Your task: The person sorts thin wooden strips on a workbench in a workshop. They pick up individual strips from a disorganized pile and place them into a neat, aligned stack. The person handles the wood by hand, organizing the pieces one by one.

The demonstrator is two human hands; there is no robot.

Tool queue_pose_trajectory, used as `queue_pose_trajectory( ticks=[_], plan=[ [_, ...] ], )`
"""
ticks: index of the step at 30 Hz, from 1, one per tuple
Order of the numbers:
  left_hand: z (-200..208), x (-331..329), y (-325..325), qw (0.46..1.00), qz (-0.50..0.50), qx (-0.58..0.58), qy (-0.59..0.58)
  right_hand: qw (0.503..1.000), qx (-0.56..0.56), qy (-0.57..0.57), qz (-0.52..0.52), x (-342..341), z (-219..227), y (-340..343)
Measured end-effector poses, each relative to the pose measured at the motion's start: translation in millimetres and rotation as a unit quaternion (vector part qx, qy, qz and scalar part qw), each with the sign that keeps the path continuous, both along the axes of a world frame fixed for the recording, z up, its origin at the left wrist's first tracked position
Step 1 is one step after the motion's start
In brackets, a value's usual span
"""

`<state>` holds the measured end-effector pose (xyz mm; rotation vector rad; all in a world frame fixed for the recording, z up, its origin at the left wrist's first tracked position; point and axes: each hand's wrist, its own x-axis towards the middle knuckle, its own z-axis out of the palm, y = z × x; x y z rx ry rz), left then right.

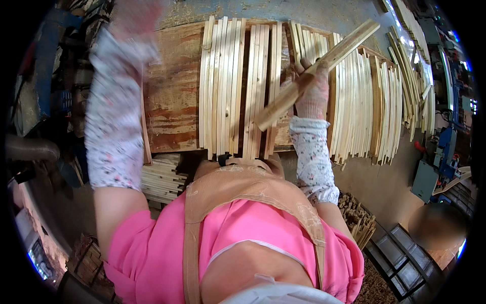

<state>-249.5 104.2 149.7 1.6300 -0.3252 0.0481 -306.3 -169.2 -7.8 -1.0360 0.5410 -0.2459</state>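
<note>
My right hand (315, 90), in a pinkish glove with bare fingertips, is closed around a wooden strip (349, 46). The strip slants from near my body up to the far right, above the other wood. Below it, pale wooden strips (220, 86) lie side by side in a row on a brown plywood board (172, 96). A shorter group of strips (256, 86) sits just right of them. My left hand (136, 20) is at the far left, beyond the board's corner, smeared by motion; its fingers cannot be made out. Patterned white sleeves cover both forearms.
More strips (349, 101) lie in rows at the right, with longer lengths (410, 81) beyond them. A stack of strips (164, 177) sits under the board's near left edge. Wood offcuts (357, 218) are heaped at the lower right, near a dark metal frame (400, 258).
</note>
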Motion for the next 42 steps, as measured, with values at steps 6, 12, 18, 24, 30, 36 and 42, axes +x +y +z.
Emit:
queue_pose_trajectory(
  ticks=[6, 12, 18, 24, 30, 36, 42],
  plan=[
    [-128.3, -110.9, -53.5, 0.993, -0.033, 0.109, 0.036, 0.995, 0.081, -0.047, 0.023, 14.4, -18.9, -3.1],
    [-178.3, -110.3, -52.7, 0.976, -0.181, 0.058, 0.104, 0.998, -0.003, 0.007, -0.066, -6.8, 0.8, 14.5],
    [-157.1, -98.7, -128.8, 0.954, -0.159, 0.168, 0.193, 0.997, -0.016, 0.048, -0.051, -20.5, -25.1, -34.5],
    [-199.2, -129.3, -202.8, 0.975, -0.186, 0.117, 0.042, 0.995, 0.000, 0.060, -0.075, -41.0, -8.1, -85.8],
    [-219.7, -122.7, -272.0, 0.927, -0.227, 0.266, 0.138, 0.937, -0.321, -0.132, 0.048, -63.4, -4.1, -197.8],
    [-102.4, -91.3, -282.1, 0.793, -0.458, 0.330, 0.229, 0.299, -0.879, -0.059, 0.367, -84.7, 77.4, -351.2],
    [-121.4, -48.2, -284.0, 0.866, -0.179, 0.360, -0.297, 0.405, -0.725, 0.244, 0.501, -97.2, 71.9, -365.0]
  ],
)
